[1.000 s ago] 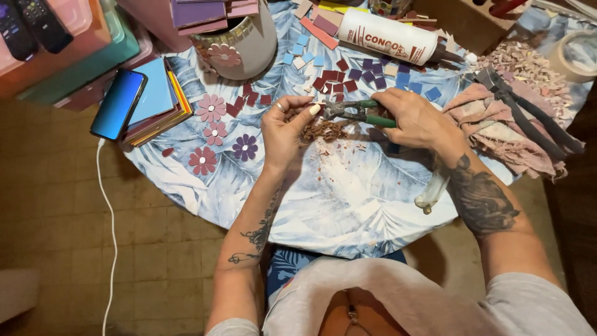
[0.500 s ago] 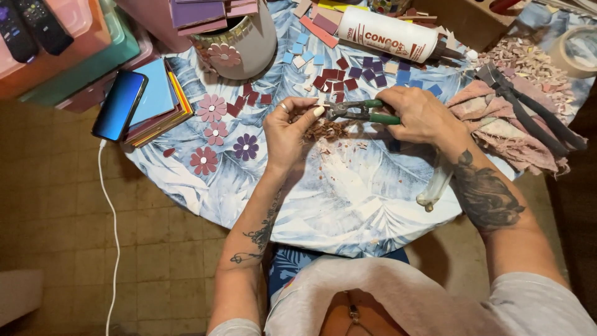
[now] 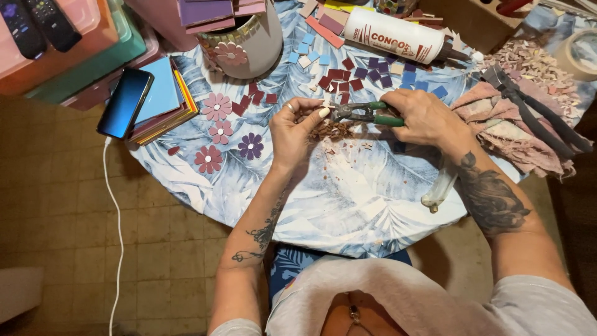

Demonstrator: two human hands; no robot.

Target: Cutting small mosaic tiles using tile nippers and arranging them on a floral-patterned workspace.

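My right hand [image 3: 423,117] grips green-handled tile nippers [image 3: 364,113], jaws pointing left. My left hand [image 3: 297,127] pinches a small pale tile piece [image 3: 328,107] at the nipper jaws. Under the jaws lies a small heap of reddish-brown tile chips [image 3: 333,130] on the round table with a blue leaf-print cloth [image 3: 348,199]. Loose square tiles [image 3: 348,74] in maroon, purple and blue lie just beyond the hands.
Tile flowers [image 3: 217,134] sit left of my left hand. A decorated white pot [image 3: 245,37], a white glue bottle [image 3: 395,34], a phone [image 3: 124,102] on stacked coloured sheets, black pliers [image 3: 535,112] on pink cloth and a tape roll [image 3: 578,53] ring the work area.
Both hands with the nippers have stayed over the chip heap; the left fingers shifted slightly at the jaws.
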